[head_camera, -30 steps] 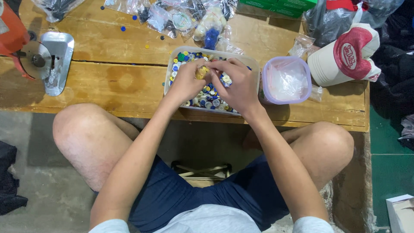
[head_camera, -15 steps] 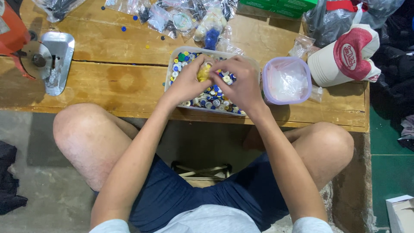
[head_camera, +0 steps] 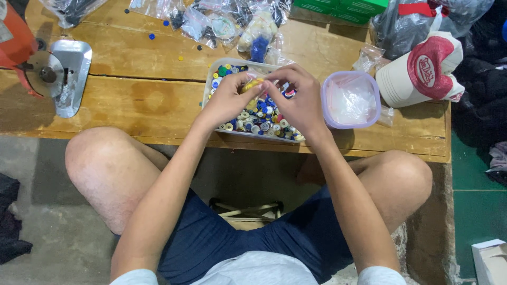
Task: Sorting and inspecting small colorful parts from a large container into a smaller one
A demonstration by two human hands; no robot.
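Head view, looking down: the wooden worktop (head_camera: 132, 100) carries a clear tray of mixed buttons (head_camera: 264, 119) at its near edge, with a lidded purple-rimmed tub (head_camera: 351, 100) just to its right and a red-and-white cap (head_camera: 422, 68) beyond that. The tray's front wall sits close to the worktop's lip above the person's knees, so, as I judge it, a nudge from a wrist could tip it and spill buttons onto the floor. The left hand (head_camera: 227, 100) and right hand (head_camera: 296, 97) meet over the tray, fingers curled nearly closed and pinching a small yellow piece (head_camera: 252, 84) between their tips. That piece is tiny and partly hidden; a loose pinch could drop it back among the buttons, where it would be hard to find.
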